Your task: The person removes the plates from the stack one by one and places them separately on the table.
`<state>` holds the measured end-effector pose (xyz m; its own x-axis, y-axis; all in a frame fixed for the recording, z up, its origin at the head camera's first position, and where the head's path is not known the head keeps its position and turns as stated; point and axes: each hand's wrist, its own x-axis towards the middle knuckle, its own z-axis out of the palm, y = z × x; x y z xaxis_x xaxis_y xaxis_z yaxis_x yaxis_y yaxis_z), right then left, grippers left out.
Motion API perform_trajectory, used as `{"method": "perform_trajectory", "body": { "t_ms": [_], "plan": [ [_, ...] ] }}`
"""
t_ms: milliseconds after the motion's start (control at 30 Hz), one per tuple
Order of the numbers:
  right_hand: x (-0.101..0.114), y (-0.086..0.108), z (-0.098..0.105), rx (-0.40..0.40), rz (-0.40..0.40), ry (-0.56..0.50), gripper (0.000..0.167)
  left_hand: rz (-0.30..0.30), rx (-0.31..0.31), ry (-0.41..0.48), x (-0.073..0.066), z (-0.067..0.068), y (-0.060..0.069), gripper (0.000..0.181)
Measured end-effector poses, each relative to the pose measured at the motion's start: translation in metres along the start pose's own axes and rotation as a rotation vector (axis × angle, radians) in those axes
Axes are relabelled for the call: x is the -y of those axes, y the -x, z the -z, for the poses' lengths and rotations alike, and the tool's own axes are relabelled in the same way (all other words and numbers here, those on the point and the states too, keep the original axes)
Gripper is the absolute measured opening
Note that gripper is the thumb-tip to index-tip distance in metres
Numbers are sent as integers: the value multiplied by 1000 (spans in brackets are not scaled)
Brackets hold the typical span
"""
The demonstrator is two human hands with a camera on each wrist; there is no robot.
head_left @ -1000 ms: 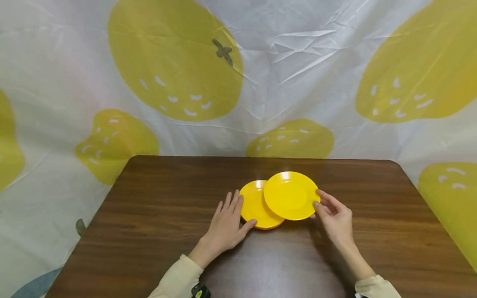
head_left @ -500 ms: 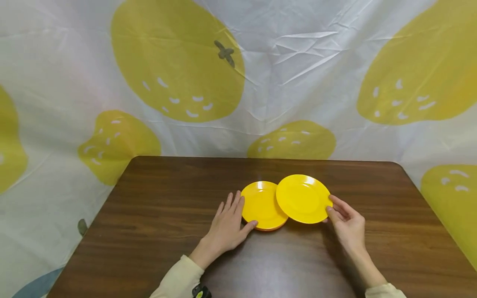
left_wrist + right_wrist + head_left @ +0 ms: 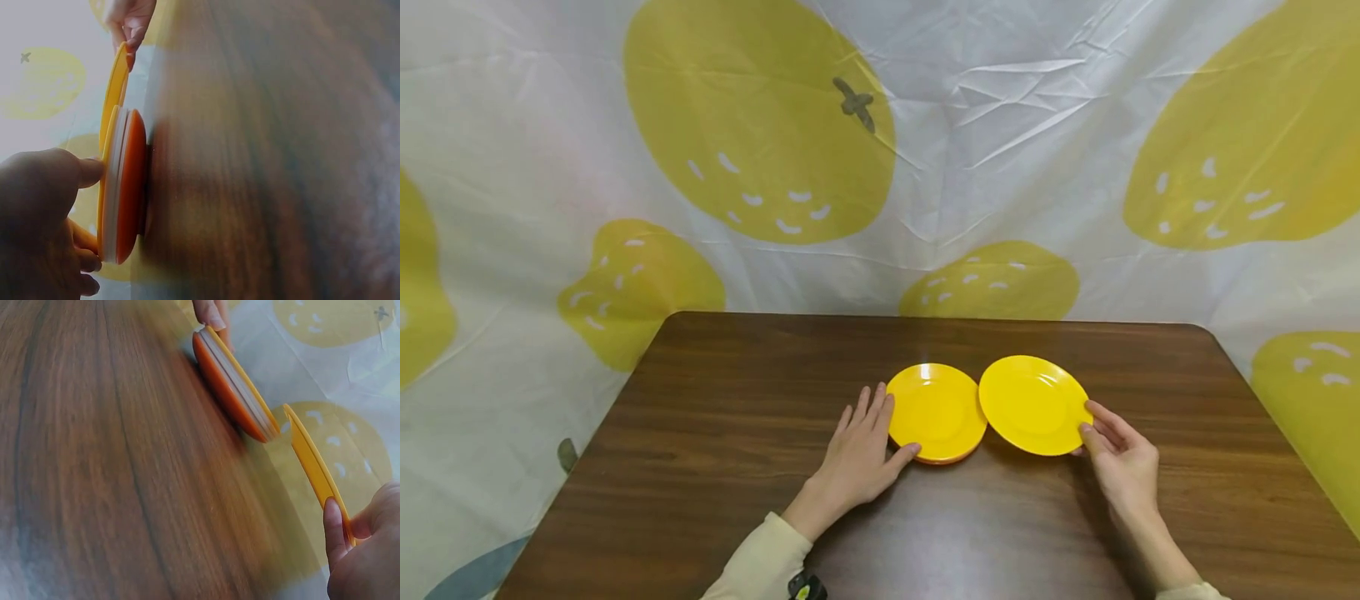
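In the head view, a stack of plates [image 3: 937,415] stands mid-table, a yellow plate uppermost. Seen edge-on in the left wrist view, the stack [image 3: 122,187] has pale layers under the yellow one and an orange one at the bottom. My left hand [image 3: 857,458] rests against the stack's left side, fingers straight and spread, thumb at the near rim. To the right, my right hand [image 3: 1123,467] pinches the right rim of another yellow plate [image 3: 1035,406], thumb on top and fingers beneath. That plate is held tilted off the table, its left edge close beside the stack.
The brown wooden table [image 3: 760,375] has rounded far corners. Behind it hangs a white cloth [image 3: 820,283] printed with large yellow fruit. A dark device [image 3: 806,585] is strapped at my left wrist, by a pale sleeve [image 3: 760,562].
My right hand has moved right with the yellow plate, from overlapping the top of the stack to beside it. My left hand has stayed at the stack.
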<state>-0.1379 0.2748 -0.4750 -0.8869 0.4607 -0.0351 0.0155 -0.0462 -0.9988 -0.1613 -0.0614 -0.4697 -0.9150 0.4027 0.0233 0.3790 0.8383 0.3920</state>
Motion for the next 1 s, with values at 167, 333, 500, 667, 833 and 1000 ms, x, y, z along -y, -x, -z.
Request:
{"method": "perform_trajectory", "body": {
  "t_ms": [167,333,500,667,833,1000],
  "plan": [
    [-2,-1,4,-9,6,-10,43,-2,0,-3,0,0,-1,84],
    [-4,-1,8,-34,7,-17,41,0,-3,4,0,1,-1,84],
    [-6,-2,13,-31,-11,13,42,-2,-6,7,0,2,0,84],
    [-9,-1,18,-13,-37,91,45,-5,-4,1,0,2,0,84],
    [-12,-1,20,-5,-41,156,44,-6,-4,3,1,1,0,84],
    [-14,0,22,-7,-24,236,40,-11,-1,4,2,-1,0,84]
  ]
}}
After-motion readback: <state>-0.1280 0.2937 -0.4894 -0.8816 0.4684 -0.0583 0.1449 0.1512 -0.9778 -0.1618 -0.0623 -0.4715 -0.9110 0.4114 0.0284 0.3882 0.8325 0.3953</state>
